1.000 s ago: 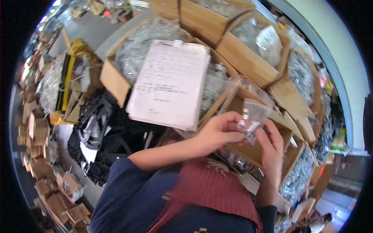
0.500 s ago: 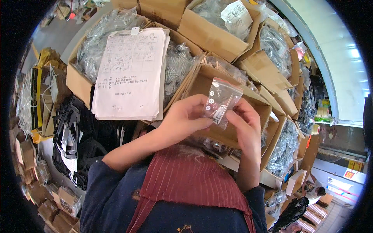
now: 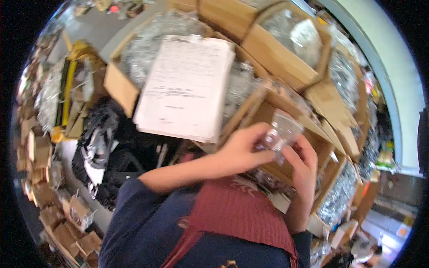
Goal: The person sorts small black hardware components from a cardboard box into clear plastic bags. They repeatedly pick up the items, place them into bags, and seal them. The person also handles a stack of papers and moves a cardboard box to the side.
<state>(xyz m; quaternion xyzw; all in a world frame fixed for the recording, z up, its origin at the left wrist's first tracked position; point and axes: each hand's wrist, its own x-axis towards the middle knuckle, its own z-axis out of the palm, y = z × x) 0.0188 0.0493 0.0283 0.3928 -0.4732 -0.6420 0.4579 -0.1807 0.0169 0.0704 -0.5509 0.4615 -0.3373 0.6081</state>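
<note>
A small clear zip bag [image 3: 289, 126] with a reddish top edge is pinched between both my hands. My left hand [image 3: 243, 149] grips its left side with thumb and fingers, and my right hand [image 3: 304, 166] holds the lower right side. Something small lies inside the bag, but blur hides its details. Beneath the hands stands an open cardboard box [image 3: 264, 109]. To the left, a clipboard with a stack of written sheets [image 3: 183, 91] rests on top of boxes.
Cardboard boxes full of clear plastic bags surround me: one box [image 3: 123, 85] behind the clipboard, another [image 3: 279, 56] at the far side, and bagged parts [image 3: 337, 196] on the right. Black parts [image 3: 100, 147] lie at the left. Small cartons [image 3: 78, 212] crowd the lower left.
The whole view has swung, so boxes, clipboard and hands appear farther right and lower, with motion blur. Both hands keep hold of the zip bag.
</note>
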